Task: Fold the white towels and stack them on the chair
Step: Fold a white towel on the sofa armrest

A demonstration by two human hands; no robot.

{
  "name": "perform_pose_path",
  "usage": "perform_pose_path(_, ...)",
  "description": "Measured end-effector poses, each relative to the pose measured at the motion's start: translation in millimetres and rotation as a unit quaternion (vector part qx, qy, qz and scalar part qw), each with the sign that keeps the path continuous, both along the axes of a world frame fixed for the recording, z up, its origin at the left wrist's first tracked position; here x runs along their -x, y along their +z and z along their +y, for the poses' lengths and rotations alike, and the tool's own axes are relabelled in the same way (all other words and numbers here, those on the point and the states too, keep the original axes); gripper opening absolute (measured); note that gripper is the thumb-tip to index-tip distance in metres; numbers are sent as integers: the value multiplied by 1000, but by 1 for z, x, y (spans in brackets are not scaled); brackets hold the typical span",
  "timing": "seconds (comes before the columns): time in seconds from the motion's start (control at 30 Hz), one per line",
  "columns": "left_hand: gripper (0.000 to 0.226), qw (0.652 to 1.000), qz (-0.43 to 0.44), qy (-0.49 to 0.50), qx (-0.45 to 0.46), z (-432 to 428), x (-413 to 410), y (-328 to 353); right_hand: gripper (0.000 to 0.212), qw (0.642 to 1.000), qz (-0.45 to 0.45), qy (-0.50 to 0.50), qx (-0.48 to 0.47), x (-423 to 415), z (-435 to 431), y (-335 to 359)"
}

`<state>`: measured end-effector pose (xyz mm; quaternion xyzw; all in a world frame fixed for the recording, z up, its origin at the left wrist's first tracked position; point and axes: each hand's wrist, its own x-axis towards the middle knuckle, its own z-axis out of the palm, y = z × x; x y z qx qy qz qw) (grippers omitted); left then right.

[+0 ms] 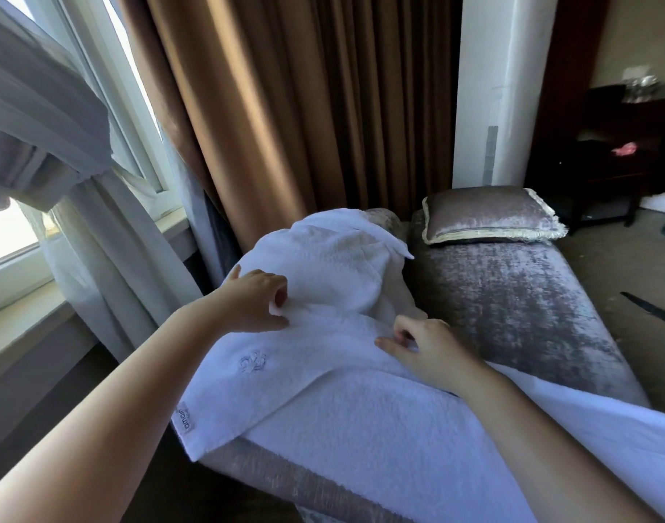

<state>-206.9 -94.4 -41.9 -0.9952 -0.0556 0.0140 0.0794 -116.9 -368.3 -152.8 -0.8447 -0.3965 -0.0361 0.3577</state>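
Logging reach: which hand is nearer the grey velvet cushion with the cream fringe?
Right. The right hand pinches the white terry towel below-left of the cushion; the left hand is farther left.

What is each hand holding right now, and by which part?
Both hold the towel along its far fold. The left hand pinches it toward the left, and the right hand seems to pinch it further right.

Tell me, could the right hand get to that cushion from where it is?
Probably yes. Only bare chair lies between the right hand and the cushion, with nothing standing in the way. The hand is pinching the towel, so it would have to let go or drag it along.
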Motion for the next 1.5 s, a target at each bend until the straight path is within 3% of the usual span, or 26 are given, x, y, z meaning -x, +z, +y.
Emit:
perform_pose_path(0.1,39,998,29,21,52,1,5,6,33,999,-18,3,-30,0,2,1)
perform_pose_path(0.2,20,999,17,15,33,2,12,10,22,997,-34,4,-67,3,1,1)
perform_pose_path(0.3,16,999,-18,-3,33,0,15,12,12,996,-29,8,-79,4,-3,2)
perform_pose_path(0.43,10,996,-80,-34,23,3,12,15,30,998,-24,10,-51,6,-5,3)
perform_pose_path(0.53,14,995,-37,-47,77,5,15,19,40,998,-44,2,-33,5,-3,4)
perform_pose_path(0.7,20,995,12,-38,89,11,26,20,21,994,-94,-21,-45,5,-4,7)
perform_pose_path(0.83,15,993,-113,-2,30,13,21,31,19,970,-197,-129,-54,5,-4,23)
perform_pose_path(0.97,8,947,-298,94,71,-10,-12,22,10,959,-168,-224,-34,2,9,33)
perform_pose_path(1.03,23,934,-315,93,139,-16,-25,13,5,960,-136,-245,12,3,13,34)
perform_pose_path(1.1,40,935,-293,66,191,-17,-24,7,20,961,-114,-250,20,9,14,33)
perform_pose_path(1.17,45,937,-288,41,194,-12,-8,4,31,965,-149,-217,6,22,17,30)
perform_pose_path(1.33,29,943,-303,47,126,29,63,-14,21,971,-236,13,-30,78,47,27)
perform_pose_path(1.5,14,947,-274,97,136,74,143,-38,16,920,-343,190,14,132,80,-1)
